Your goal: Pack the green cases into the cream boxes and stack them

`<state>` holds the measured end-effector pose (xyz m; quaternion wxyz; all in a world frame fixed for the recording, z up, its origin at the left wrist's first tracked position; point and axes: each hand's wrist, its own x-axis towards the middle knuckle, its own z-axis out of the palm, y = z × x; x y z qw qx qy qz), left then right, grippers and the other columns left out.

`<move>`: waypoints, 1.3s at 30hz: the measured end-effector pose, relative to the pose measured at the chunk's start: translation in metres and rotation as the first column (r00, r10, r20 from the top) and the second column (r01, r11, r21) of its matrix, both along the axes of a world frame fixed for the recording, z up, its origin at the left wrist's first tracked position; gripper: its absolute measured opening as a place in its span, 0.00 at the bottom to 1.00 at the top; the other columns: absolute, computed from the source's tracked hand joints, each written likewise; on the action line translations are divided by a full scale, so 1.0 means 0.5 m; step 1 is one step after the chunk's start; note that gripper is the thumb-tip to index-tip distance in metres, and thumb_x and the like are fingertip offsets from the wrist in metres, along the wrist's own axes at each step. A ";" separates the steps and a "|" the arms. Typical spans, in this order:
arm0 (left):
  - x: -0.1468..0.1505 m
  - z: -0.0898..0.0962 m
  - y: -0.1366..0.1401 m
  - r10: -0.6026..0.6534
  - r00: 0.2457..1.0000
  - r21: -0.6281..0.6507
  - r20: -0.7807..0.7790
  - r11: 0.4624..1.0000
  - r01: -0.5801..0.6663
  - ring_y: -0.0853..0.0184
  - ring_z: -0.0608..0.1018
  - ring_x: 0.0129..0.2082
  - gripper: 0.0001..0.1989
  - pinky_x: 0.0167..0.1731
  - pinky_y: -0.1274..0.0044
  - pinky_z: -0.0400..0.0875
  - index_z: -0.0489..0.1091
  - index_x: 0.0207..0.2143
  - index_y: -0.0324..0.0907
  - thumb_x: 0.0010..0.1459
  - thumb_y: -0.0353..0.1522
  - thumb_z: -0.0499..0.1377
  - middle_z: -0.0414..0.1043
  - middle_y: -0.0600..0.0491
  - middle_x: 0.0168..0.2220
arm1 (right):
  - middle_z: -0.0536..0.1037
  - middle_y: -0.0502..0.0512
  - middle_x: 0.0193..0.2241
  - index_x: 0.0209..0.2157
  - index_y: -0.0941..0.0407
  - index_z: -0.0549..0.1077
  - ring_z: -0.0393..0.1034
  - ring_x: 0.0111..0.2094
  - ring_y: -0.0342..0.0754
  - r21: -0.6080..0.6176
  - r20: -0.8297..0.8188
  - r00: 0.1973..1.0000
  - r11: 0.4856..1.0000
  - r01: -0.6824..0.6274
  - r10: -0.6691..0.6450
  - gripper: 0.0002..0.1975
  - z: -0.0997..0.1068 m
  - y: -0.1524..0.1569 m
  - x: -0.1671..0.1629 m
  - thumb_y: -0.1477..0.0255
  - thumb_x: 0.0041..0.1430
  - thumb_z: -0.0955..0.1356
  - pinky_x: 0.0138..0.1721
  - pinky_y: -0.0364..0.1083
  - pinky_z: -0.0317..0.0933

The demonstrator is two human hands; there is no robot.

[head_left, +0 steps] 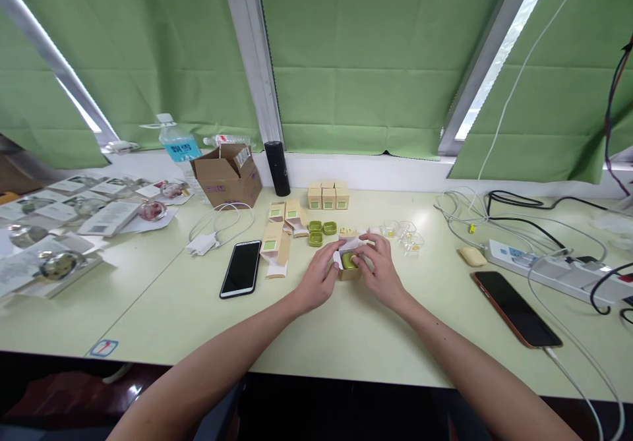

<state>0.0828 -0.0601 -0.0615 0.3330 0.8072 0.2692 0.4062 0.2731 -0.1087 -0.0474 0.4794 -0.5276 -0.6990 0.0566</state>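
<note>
Between my hands a small open cardboard box [350, 274] with white inner flaps rests on the table. Inside it sits a small green container [349, 261]. My left hand [318, 277] grips the box by its left side. My right hand [380, 268] has its thumb and fingers closed on the green container at the right of the box. Just behind are several empty green cups [315, 238] and small yellowish pieces [346, 231]. Clear plastic lids [406, 235] lie beyond my right hand. Flattened and part-open small boxes [275, 243] lie to the left.
Closed small boxes [328, 197] stand in a block at the back. A phone [241, 268], a charger [202, 244], a brown carton [227, 176] and a black cylinder [277, 169] are left. Another phone [515, 309], an earbud case [473, 256] and a power strip [558, 273] with cables are right.
</note>
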 end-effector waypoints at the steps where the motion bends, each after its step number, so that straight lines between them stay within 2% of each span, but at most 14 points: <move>1: 0.000 0.000 0.000 -0.001 1.000 -0.003 0.001 1.000 0.001 0.57 0.66 0.68 0.24 0.68 0.58 0.59 0.60 0.67 0.48 0.71 0.31 0.48 0.65 0.46 0.67 | 0.68 0.60 0.54 0.37 0.50 0.76 0.59 0.62 0.60 -0.017 0.005 1.000 1.000 -0.001 0.001 0.08 -0.002 0.000 0.000 0.69 0.69 0.64 0.59 0.66 0.67; 6: 0.001 0.004 0.002 -0.007 0.999 -0.038 0.031 0.999 0.008 0.57 0.66 0.68 0.24 0.69 0.59 0.59 0.61 0.66 0.47 0.70 0.32 0.48 0.65 0.46 0.67 | 0.70 0.58 0.55 0.45 0.47 0.76 0.58 0.63 0.59 -0.074 0.027 1.000 0.997 -0.007 0.009 0.11 -0.006 0.001 0.004 0.65 0.72 0.62 0.62 0.66 0.63; 9: 0.001 0.007 0.003 -0.009 0.998 -0.075 0.067 0.997 0.014 0.58 0.66 0.68 0.24 0.69 0.60 0.58 0.62 0.66 0.46 0.70 0.32 0.48 0.65 0.46 0.67 | 0.72 0.58 0.54 0.50 0.48 0.73 0.60 0.62 0.58 -0.057 -0.070 0.998 0.998 -0.011 0.007 0.13 -0.002 0.000 0.006 0.63 0.73 0.60 0.63 0.65 0.61; 11: 0.000 0.008 0.005 -0.011 0.996 -0.110 0.088 0.994 0.020 0.58 0.66 0.68 0.24 0.69 0.60 0.58 0.62 0.66 0.46 0.70 0.32 0.48 0.65 0.46 0.67 | 0.73 0.58 0.53 0.52 0.48 0.71 0.61 0.61 0.57 -0.046 -0.154 0.988 0.999 -0.019 0.012 0.14 0.000 0.000 0.007 0.62 0.74 0.59 0.61 0.62 0.63; 16: -0.002 0.013 0.010 0.010 0.991 -0.221 0.136 0.975 0.020 0.57 0.67 0.67 0.23 0.68 0.61 0.60 0.65 0.64 0.45 0.69 0.34 0.49 0.67 0.47 0.66 | 0.76 0.58 0.48 0.47 0.50 0.72 0.66 0.55 0.56 -0.019 -0.255 0.967 1.000 0.009 -0.013 0.11 0.004 0.002 0.005 0.62 0.72 0.61 0.53 0.58 0.69; 21: 0.002 0.018 0.014 -0.002 0.974 -0.282 0.227 0.957 0.068 0.57 0.70 0.64 0.21 0.64 0.64 0.64 0.68 0.60 0.45 0.71 0.41 0.48 0.69 0.46 0.63 | 0.77 0.58 0.44 0.39 0.50 0.73 0.67 0.52 0.58 0.022 -0.189 0.982 0.999 0.024 -0.019 0.06 0.004 0.005 0.003 0.67 0.68 0.64 0.53 0.62 0.67; 27: 0.014 0.008 0.018 0.030 0.981 -0.231 0.189 0.973 0.015 0.59 0.73 0.56 0.17 0.57 0.66 0.67 0.63 0.57 0.47 0.68 0.39 0.55 0.70 0.45 0.59 | 0.76 0.58 0.46 0.35 0.49 0.78 0.66 0.55 0.59 0.046 -0.081 0.997 0.999 -0.005 0.009 0.07 -0.002 0.004 0.001 0.72 0.65 0.67 0.58 0.66 0.64; 32: 0.017 0.000 0.019 0.074 0.979 -0.292 0.189 0.956 -0.016 0.61 0.74 0.53 0.24 0.53 0.67 0.66 0.53 0.59 0.48 0.65 0.35 0.59 0.72 0.47 0.51 | 0.75 0.58 0.47 0.35 0.48 0.79 0.65 0.56 0.59 0.044 -0.057 0.998 0.999 -0.028 0.031 0.09 -0.006 0.002 0.000 0.74 0.65 0.67 0.58 0.65 0.64; 35: 0.017 0.001 0.021 0.079 0.983 -0.293 0.163 0.956 -0.028 0.62 0.73 0.51 0.23 0.51 0.68 0.66 0.55 0.59 0.47 0.64 0.33 0.58 0.69 0.47 0.50 | 0.75 0.57 0.47 0.35 0.48 0.79 0.65 0.56 0.59 0.034 -0.066 0.997 0.999 -0.030 0.032 0.09 -0.007 0.002 0.000 0.74 0.64 0.67 0.58 0.66 0.64; 39: 0.017 0.003 0.023 0.053 0.990 -0.223 0.130 0.975 -0.023 0.63 0.71 0.51 0.17 0.49 0.71 0.67 0.61 0.55 0.48 0.64 0.32 0.56 0.67 0.49 0.52 | 0.75 0.57 0.47 0.36 0.48 0.79 0.66 0.55 0.59 0.031 -0.078 0.996 0.999 -0.033 0.035 0.09 -0.008 0.002 -0.002 0.74 0.65 0.67 0.57 0.65 0.65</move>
